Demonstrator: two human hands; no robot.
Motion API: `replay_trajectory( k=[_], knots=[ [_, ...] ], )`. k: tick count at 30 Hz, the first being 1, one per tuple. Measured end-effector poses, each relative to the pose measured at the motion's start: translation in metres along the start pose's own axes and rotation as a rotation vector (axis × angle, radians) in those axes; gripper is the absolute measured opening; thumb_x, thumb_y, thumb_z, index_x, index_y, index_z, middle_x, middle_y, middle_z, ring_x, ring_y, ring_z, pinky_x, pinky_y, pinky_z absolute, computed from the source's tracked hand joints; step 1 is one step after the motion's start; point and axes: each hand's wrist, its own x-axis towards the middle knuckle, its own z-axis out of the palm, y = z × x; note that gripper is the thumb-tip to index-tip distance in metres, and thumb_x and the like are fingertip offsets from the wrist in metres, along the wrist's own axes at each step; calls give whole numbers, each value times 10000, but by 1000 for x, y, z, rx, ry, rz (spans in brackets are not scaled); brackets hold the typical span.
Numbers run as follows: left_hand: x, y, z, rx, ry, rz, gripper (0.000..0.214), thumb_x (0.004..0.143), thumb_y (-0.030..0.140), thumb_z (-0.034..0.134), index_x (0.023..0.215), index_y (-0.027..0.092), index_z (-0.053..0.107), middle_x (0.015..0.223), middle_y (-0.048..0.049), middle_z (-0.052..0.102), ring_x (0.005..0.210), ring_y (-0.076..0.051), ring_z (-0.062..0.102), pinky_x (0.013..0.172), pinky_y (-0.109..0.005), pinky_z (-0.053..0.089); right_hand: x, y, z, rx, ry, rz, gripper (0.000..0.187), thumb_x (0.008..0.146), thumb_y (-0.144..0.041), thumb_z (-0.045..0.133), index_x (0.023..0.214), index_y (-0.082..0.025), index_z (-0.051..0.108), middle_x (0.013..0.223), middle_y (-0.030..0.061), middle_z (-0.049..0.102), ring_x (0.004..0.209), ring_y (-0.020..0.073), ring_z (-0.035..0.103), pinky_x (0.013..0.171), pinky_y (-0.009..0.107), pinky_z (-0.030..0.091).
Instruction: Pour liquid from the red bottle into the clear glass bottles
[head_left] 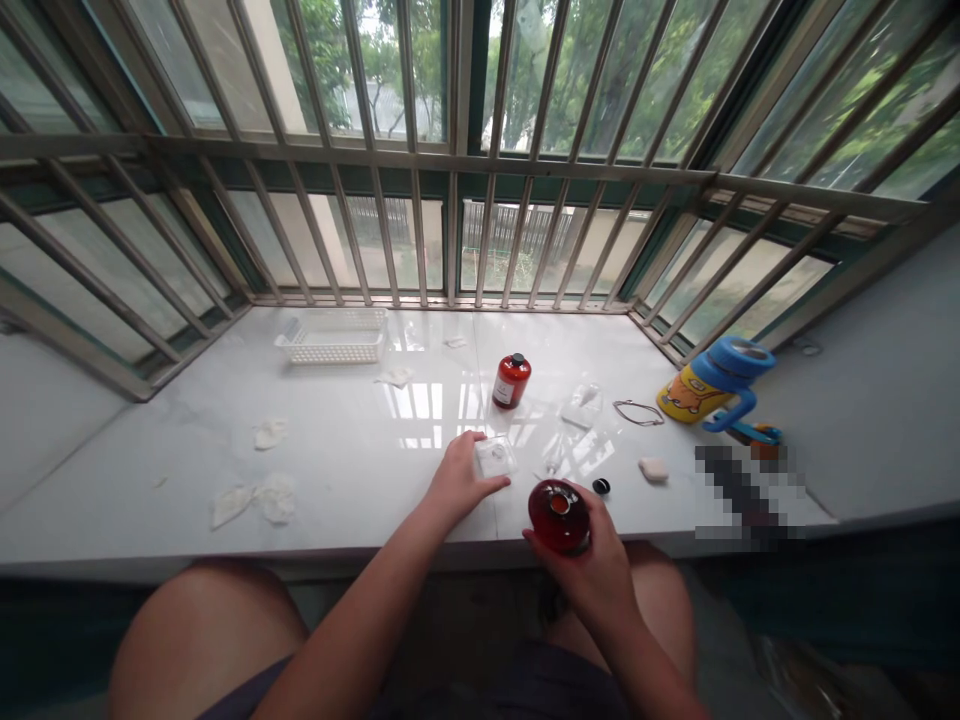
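Round glossy red bottle (556, 525), gripped by your right hand (600, 560); clear square plastic box (496, 457), pinched in your left hand (459, 480).

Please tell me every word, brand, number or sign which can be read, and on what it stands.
None can be read.
Standing red bottle: white label, print too small and blurred.
Held red bottle: no lettering discernible.
Blue-yellow bottle: cartoon picture, no readable words.

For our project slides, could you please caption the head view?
The left hand holds a small, clear, square container while the right hand holds an uncapped, round, translucent red bottle.
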Motion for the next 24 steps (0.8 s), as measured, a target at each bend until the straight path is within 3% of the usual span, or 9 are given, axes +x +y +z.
replay_trajectory(
  k=[3,7,12,15,24],
  knots=[
    [-19,10,-18,-126,-62,-12,656,740,390,926,1288,263,589,1249,-88,728,1174,-330,716,1040,-518,580,9,8,-5,-52,-44,-78,714,838,-535,844,1420,-244,551,1373,135,668,1252,339,672,1059,522,582],
    [-57,24,-43,-241,-120,-9,674,746,352,922,1333,282,596,1345,-101,697,1169,-305,725,995,-460,620,21,18,-11,-133,-116,-234,702,884,-409,817,1490,-250,499,1431,145,641,1325,347,628,1110,554,548],
    [-94,29,-54,-212,-77,-86,825,690,394,969,1404,303,567,1378,-113,675,1048,-282,738,882,-427,651,34,15,-9,-208,-149,-412,687,915,-287,747,1538,-258,459,1432,155,652,1328,361,634,1109,585,537],
    [-103,29,-56,-147,-17,-121,777,658,402,986,1317,273,595,1297,-111,700,972,-269,733,851,-430,644,39,5,-4,-262,-158,-492,685,921,-246,728,1548,-265,453,1409,149,668,1303,359,649,1123,603,520],
    [-107,41,-63,-1,-5,-97,761,698,396,969,1357,277,609,1336,-96,694,1231,-313,667,946,-426,598,48,-14,-4,-365,-144,-678,644,953,-148,681,1559,-224,477,1417,155,673,1329,338,635,1194,605,441]
  ],
)
